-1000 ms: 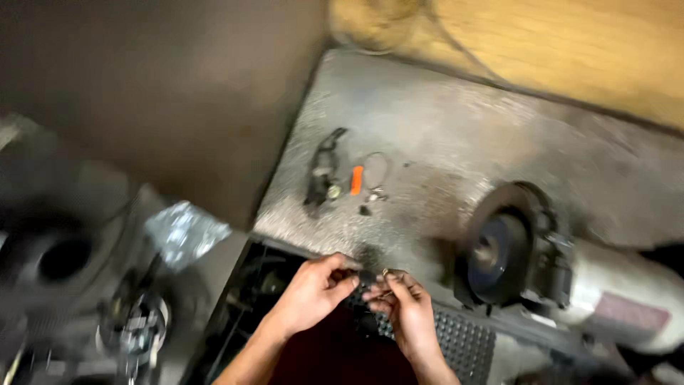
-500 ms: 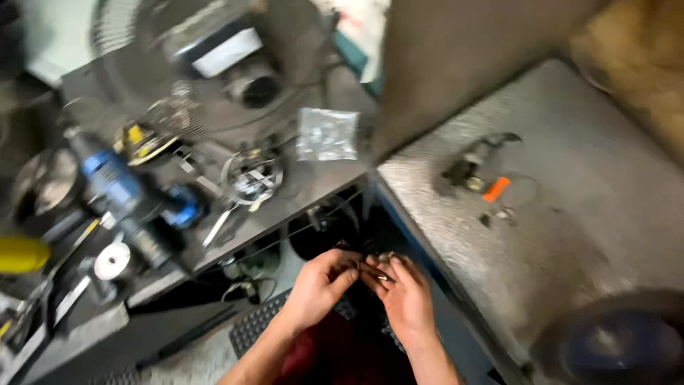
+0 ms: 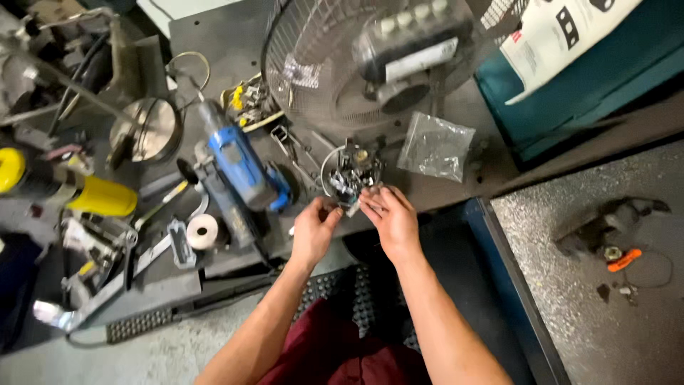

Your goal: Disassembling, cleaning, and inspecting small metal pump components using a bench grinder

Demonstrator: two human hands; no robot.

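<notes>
Both hands are meeting at the small metal part (image 3: 350, 173) on the table (image 3: 214, 32): right hand (image 3: 390, 217) pinching its near edge, left hand (image 3: 313, 232) curling loosely beside; the part is sitting unlifted.

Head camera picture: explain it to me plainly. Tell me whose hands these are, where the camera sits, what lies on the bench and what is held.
The camera sits on a person's head and looks down, so both bare arms belong to the wearer. The left hand and right hand meet at the edge of a dark workbench, fingertips at a small metal mechanical part resting there. Whether either hand grips something tiny is too small to tell. Around it lie a blue power tool, a clear plastic bag, a wire fan guard, a roll of white tape and a yellow tool.
</notes>
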